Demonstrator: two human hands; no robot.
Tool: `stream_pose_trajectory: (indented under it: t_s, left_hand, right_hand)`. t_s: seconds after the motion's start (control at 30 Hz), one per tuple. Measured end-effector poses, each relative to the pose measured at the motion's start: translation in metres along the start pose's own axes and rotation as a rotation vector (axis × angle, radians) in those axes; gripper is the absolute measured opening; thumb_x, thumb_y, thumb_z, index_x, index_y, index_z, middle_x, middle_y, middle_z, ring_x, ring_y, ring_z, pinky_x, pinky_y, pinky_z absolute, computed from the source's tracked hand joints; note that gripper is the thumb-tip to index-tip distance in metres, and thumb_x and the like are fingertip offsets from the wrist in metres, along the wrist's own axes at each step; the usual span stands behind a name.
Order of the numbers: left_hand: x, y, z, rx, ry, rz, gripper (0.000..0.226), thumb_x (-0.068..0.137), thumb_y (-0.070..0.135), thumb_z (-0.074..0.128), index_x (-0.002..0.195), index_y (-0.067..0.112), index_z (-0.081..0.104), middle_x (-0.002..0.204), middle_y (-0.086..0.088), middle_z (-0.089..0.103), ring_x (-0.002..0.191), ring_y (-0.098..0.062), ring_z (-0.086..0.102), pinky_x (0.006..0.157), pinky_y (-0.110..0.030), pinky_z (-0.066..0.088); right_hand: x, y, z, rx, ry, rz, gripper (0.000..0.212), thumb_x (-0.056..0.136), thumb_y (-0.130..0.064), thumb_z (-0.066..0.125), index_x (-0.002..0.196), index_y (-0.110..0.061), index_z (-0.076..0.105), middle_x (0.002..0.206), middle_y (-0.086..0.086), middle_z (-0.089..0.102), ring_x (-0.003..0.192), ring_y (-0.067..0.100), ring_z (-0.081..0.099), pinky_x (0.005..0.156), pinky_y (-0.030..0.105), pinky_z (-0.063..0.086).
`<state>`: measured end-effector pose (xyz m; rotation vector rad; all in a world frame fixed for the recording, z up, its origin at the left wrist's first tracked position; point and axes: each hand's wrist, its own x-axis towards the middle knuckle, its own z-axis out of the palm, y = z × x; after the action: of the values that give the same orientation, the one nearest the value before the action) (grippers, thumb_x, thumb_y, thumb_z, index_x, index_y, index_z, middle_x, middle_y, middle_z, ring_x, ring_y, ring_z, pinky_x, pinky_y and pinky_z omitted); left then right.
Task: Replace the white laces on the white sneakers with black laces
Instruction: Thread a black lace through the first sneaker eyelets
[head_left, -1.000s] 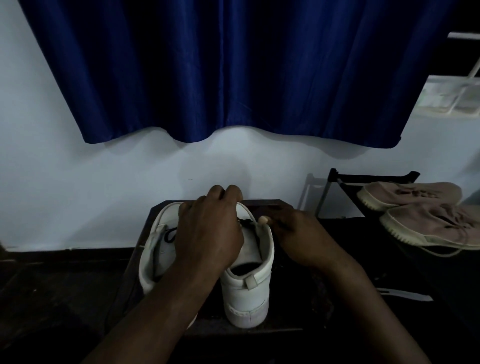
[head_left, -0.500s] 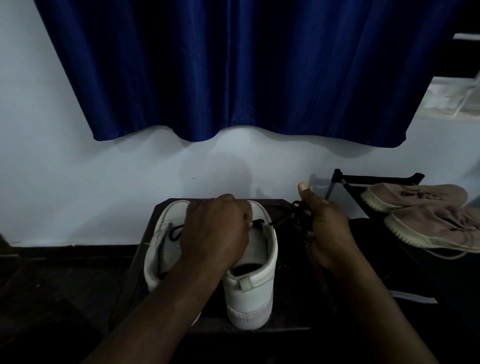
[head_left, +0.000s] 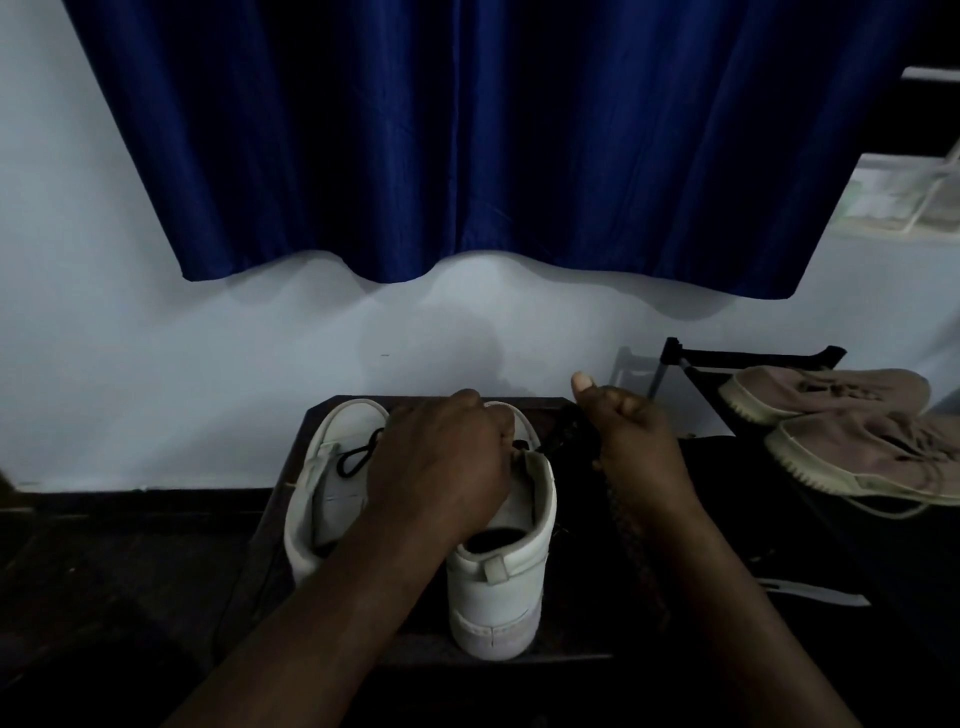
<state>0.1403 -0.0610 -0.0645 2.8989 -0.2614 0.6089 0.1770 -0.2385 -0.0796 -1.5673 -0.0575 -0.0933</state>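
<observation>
Lower middle of the frame, a white sneaker (head_left: 498, 587) stands heel toward me on the dark table (head_left: 576, 540), and my left hand (head_left: 441, 467) lies over its tongue, fingers curled down around the front to hold it. Just right, my right hand (head_left: 639, 452) is fisted, thumb up, around the black lace (head_left: 563, 434) that runs to its top eyelets. The second white sneaker (head_left: 322, 499) stands just left. Farther off, tan sneakers (head_left: 831, 395) sit at the right edge, below a blue curtain (head_left: 467, 130).
</observation>
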Motion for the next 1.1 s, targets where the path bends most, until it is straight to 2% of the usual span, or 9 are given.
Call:
stream_pose_trajectory:
  t_s: [0.07, 0.2, 0.37, 0.53, 0.6, 0.7, 0.87, 1.03, 1.1]
  left_hand:
    - [-0.001, 0.002, -0.001, 0.004, -0.001, -0.028, 0.016, 0.091, 0.042, 0.057, 0.091, 0.031, 0.068, 0.093, 0.006, 0.056, 0.087, -0.021, 0.062, 0.075, -0.034, 0.043]
    - [0.002, -0.001, -0.009, -0.090, -0.013, -0.104, 0.020, 0.090, 0.050, 0.062, 0.095, 0.032, 0.069, 0.093, 0.008, 0.061, 0.088, -0.017, 0.063, 0.076, -0.034, 0.049]
    - [0.000, -0.012, -0.034, -0.191, -0.113, -0.220, 0.020, 0.084, 0.051, 0.070, 0.081, 0.031, 0.070, 0.076, 0.014, 0.070, 0.078, -0.005, 0.064, 0.067, -0.025, 0.047]
    - [0.002, -0.016, -0.039, -0.280, -0.204, -0.313, 0.029, 0.081, 0.054, 0.072, 0.075, 0.026, 0.074, 0.073, 0.009, 0.070, 0.077, -0.009, 0.065, 0.070, -0.025, 0.051]
    - [0.003, -0.016, -0.038, -0.268, -0.233, -0.337, 0.031, 0.081, 0.053, 0.070, 0.076, 0.023, 0.076, 0.075, 0.006, 0.071, 0.076, -0.010, 0.064, 0.067, -0.021, 0.047]
    - [0.005, -0.019, -0.038, -0.279, -0.262, -0.359, 0.027, 0.082, 0.046, 0.069, 0.078, 0.021, 0.078, 0.077, 0.002, 0.073, 0.077, -0.015, 0.066, 0.073, -0.031, 0.056]
    - [0.007, -0.027, -0.039, -0.322, -0.300, -0.355, 0.019, 0.086, 0.038, 0.070, 0.075, 0.023, 0.077, 0.075, 0.002, 0.072, 0.079, -0.018, 0.069, 0.074, -0.031, 0.057]
    - [0.007, -0.026, -0.039, -0.324, -0.349, -0.376, 0.031, 0.089, 0.046, 0.066, 0.076, 0.020, 0.076, 0.077, 0.001, 0.071, 0.080, -0.019, 0.067, 0.075, -0.029, 0.055]
    - [0.007, -0.025, -0.038, -0.320, -0.344, -0.386, 0.033, 0.089, 0.048, 0.064, 0.074, 0.020, 0.075, 0.076, 0.002, 0.071, 0.079, -0.018, 0.066, 0.071, -0.026, 0.049]
  right_hand:
    - [0.001, 0.004, 0.003, -0.104, -0.072, -0.040, 0.048, 0.099, -0.048, 0.066, 0.079, -0.005, 0.066, 0.077, 0.031, 0.064, 0.065, 0.025, 0.056, 0.066, 0.043, 0.046]
    - [0.003, 0.010, 0.006, -0.207, -0.168, -0.062, 0.017, 0.103, -0.026, 0.061, 0.094, -0.018, 0.074, 0.092, 0.018, 0.075, 0.080, 0.024, 0.066, 0.078, 0.046, 0.055]
    - [0.007, 0.009, 0.002, -0.157, -0.128, -0.012, 0.023, 0.103, -0.012, 0.058, 0.094, -0.022, 0.077, 0.084, 0.015, 0.074, 0.074, 0.025, 0.062, 0.074, 0.042, 0.051]
    - [0.011, 0.014, -0.002, -0.261, 0.058, -0.041, 0.021, 0.097, -0.006, 0.065, 0.099, -0.026, 0.073, 0.086, -0.001, 0.077, 0.081, 0.019, 0.072, 0.076, 0.040, 0.057]
    - [0.009, 0.007, -0.001, -0.176, 0.100, -0.059, 0.027, 0.098, 0.000, 0.062, 0.106, -0.024, 0.071, 0.096, 0.000, 0.078, 0.088, 0.017, 0.072, 0.078, 0.032, 0.057]
    - [0.000, -0.011, 0.001, 0.183, 0.087, -0.006, 0.025, 0.104, 0.006, 0.051, 0.121, -0.006, 0.065, 0.108, 0.012, 0.078, 0.098, 0.024, 0.074, 0.084, 0.028, 0.061]
    - [-0.016, -0.038, 0.005, 0.255, 0.202, -0.255, 0.024, 0.106, -0.012, 0.055, 0.129, -0.008, 0.058, 0.118, 0.004, 0.077, 0.098, 0.027, 0.077, 0.075, 0.029, 0.061]
    - [-0.031, -0.052, 0.008, 0.169, 0.243, -0.525, 0.007, 0.109, -0.018, 0.049, 0.107, -0.012, 0.048, 0.104, 0.010, 0.079, 0.062, 0.023, 0.067, 0.060, 0.035, 0.050]
    - [-0.034, -0.057, 0.008, 0.141, 0.260, -0.627, 0.009, 0.111, -0.017, 0.047, 0.106, -0.010, 0.047, 0.099, 0.013, 0.078, 0.059, 0.024, 0.065, 0.055, 0.036, 0.050]
